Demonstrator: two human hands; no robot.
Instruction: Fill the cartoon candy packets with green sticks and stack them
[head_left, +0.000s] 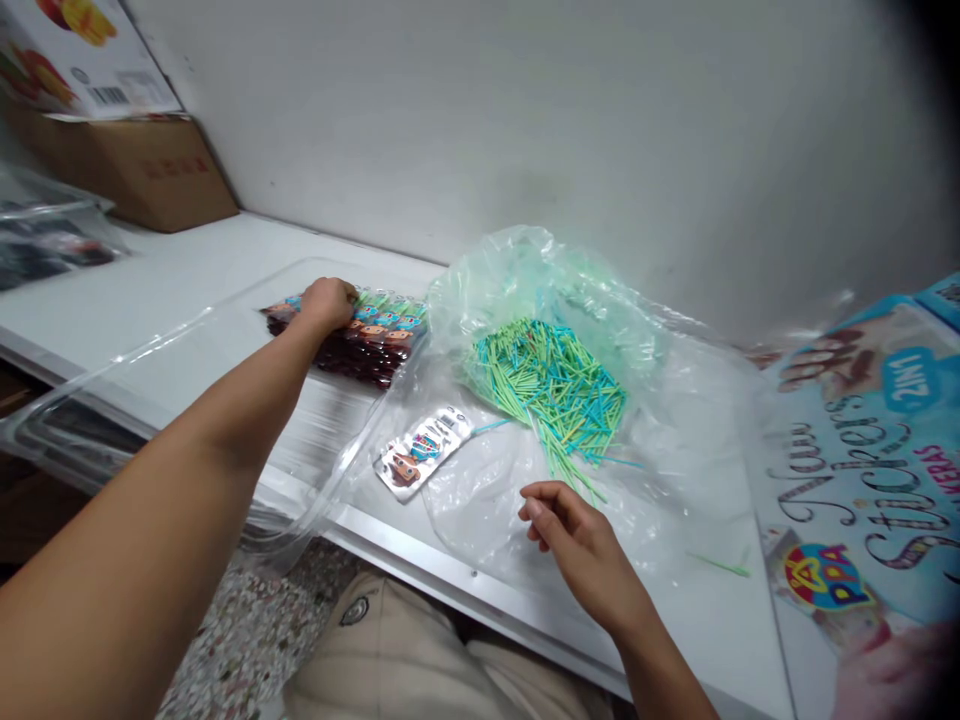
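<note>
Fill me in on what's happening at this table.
A person sits at a white table. Their left hand rests on a row of small packaged cards inside a clear bag. Their right hand hovers, fingers loosely curled, over clear plastic near a heap of green and blue sticks. One single card lies between.

A brown cardboard box [150, 170] sits at the far left of the white bench [172, 275] against the wall, with a printed carton [75, 55] on top. A blue sticker poster [870, 470] lies at the right edge.
</note>
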